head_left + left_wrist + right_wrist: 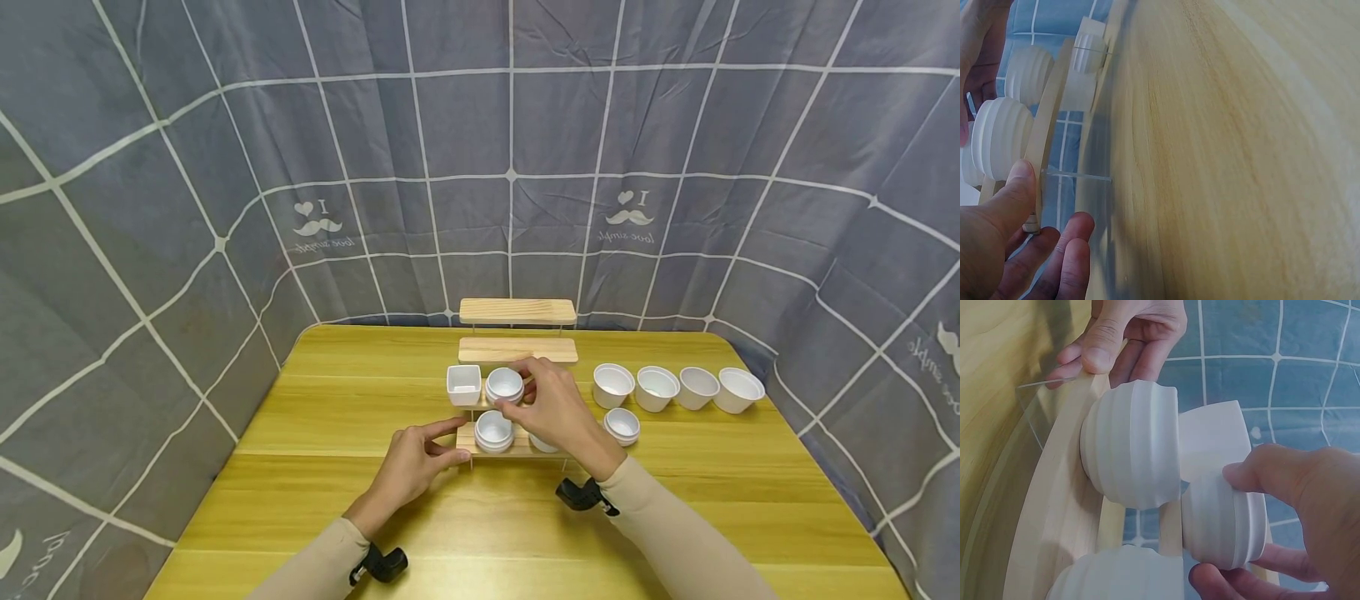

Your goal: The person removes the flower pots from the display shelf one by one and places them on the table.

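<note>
A tiered wooden stand (517, 350) with clear supports rises at the middle of the table. My left hand (408, 464) pinches the left end of its lowest board (1050, 119), thumb on top and fingers beneath. With thumb and fingers, my right hand (553, 404) grips a round white ribbed cup (504, 383) on the second board. Left of that cup is a square white cup (463, 385). On the lowest board sits another ribbed cup (1132, 444), close by my left thumb. A further white cup (1119, 575) beside it is partly hidden under my right hand in the head view.
To the right of the stand, several larger white cups (657, 388) line up on the yellow wooden table (360, 400). A small ribbed cup (622, 425) stands in front of them. Behind the table hangs a grey checked curtain (465, 217). The top board (517, 312) is bare.
</note>
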`<state>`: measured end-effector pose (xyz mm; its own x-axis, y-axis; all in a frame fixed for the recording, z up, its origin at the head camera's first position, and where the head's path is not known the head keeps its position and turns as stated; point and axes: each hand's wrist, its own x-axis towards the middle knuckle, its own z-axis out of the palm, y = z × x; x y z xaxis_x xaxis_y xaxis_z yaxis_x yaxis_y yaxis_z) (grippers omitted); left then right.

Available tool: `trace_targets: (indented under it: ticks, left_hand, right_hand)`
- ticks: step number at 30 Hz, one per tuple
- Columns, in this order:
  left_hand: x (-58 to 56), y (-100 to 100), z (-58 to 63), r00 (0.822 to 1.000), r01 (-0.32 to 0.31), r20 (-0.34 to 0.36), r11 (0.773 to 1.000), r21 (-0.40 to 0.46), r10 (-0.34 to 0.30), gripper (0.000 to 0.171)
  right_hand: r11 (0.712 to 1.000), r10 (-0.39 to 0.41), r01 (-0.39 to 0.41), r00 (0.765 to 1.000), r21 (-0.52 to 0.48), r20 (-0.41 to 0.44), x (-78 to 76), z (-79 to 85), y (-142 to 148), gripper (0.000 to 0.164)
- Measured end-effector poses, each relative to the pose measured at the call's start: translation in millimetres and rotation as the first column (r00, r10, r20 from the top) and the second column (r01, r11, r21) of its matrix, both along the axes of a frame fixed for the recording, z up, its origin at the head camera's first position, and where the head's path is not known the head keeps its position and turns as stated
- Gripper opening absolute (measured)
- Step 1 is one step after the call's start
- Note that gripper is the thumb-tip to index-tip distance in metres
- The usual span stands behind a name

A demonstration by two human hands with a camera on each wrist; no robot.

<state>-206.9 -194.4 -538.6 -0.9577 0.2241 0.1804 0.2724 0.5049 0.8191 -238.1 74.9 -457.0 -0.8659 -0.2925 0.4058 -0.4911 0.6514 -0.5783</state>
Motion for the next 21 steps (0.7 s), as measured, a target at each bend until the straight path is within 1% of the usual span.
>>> trace_targets:
  ticks: [7,21]
  left_hand:
    - [-0.3,0.4,0.5,1.0,-0.011,0.018,1.0,0.012,0.011,0.053]
    - [-0.8,-0.9,-0.1,1.0,0.004,0.007,1.0,-0.003,-0.004,0.054]
  right_hand:
    - [1.0,-0.003,0.003,1.0,-0.007,0.006,0.8,0.5,-0.1,0.047]
    - [1.0,-0.01,0.01,1.0,0.004,0.012,2.0,2.0,-2.3,0.049]
